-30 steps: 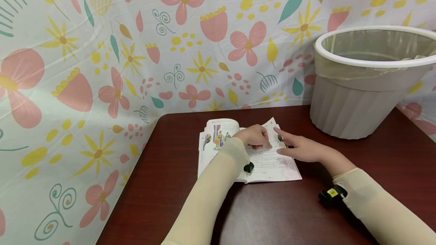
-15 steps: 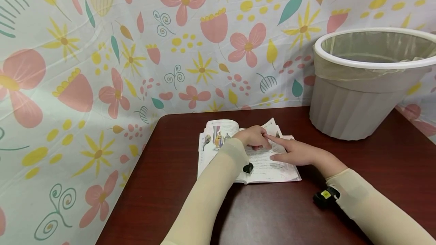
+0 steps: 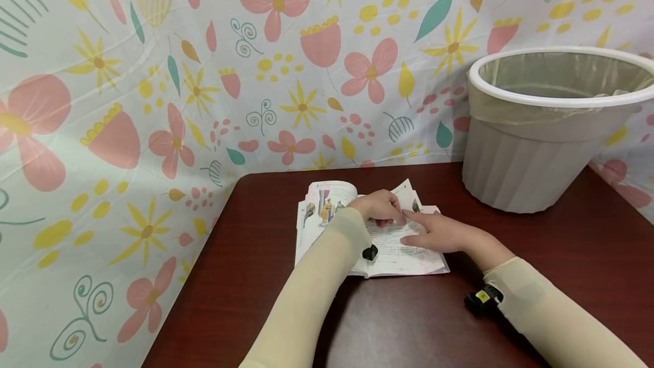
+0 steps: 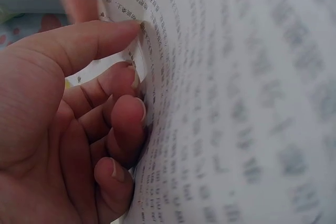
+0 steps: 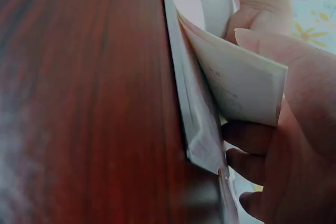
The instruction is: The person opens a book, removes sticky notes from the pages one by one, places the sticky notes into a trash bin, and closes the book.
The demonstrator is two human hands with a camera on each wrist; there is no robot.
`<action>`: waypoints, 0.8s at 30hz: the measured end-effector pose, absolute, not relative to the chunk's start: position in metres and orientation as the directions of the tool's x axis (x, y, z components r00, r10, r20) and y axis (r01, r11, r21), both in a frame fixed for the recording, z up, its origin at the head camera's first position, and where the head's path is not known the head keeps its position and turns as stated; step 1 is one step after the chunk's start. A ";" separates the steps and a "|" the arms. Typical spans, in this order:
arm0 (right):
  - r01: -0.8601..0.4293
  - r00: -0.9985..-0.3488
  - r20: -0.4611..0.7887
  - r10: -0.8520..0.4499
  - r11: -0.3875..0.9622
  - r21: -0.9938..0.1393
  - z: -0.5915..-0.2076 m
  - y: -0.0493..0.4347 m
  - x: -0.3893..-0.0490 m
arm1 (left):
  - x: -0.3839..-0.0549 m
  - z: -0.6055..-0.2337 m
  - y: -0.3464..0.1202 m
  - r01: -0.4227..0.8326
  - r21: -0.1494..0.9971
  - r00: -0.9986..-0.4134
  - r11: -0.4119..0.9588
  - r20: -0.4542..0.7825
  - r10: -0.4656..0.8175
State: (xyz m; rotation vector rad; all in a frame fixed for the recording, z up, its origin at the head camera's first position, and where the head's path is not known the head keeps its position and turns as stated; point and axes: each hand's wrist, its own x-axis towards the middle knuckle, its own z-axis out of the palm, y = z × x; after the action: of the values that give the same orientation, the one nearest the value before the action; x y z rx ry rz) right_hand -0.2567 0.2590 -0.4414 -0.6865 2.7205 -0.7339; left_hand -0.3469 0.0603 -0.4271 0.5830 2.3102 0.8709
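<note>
Sliding over the paper, your right hand (image 3: 444, 234) is now lower on the book (image 3: 395, 257) than a second ago, with its pointing finger right by the fingers of your left hand (image 3: 380, 206). The book lies spread out flat on the bench (image 3: 398, 322), under your fingers. Your right thumb is on one side of a lifted page (image 5: 247, 77) and the other fingers are on the other side, so they hold it in a narrow gap. Your left fingers are bent, with their tips on paper, but I cannot tell if they pinch it. That seems to mean both hands are busy with the same part of the book. A big bin (image 3: 521, 158) stands behind your right fingers, well apart from them.
</note>
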 end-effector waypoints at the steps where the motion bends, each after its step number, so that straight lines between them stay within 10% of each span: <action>1: -0.376 -0.863 -0.106 -0.494 0.768 -0.519 -0.441 0.259 -0.256 | -0.347 -0.427 0.060 0.183 0.700 -0.726 0.690 -0.378 0.575; 24: -0.343 -0.873 -0.133 -0.469 0.784 -0.517 -0.440 0.261 -0.260 | -0.350 -0.408 0.012 0.269 0.831 -0.756 0.488 -0.132 0.641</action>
State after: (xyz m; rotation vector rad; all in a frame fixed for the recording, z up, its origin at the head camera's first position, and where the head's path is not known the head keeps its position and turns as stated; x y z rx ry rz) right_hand -0.2601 0.2608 -0.4400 -0.6313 2.7216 -0.7163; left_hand -0.3497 0.0117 -0.4076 0.7548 2.3092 1.1802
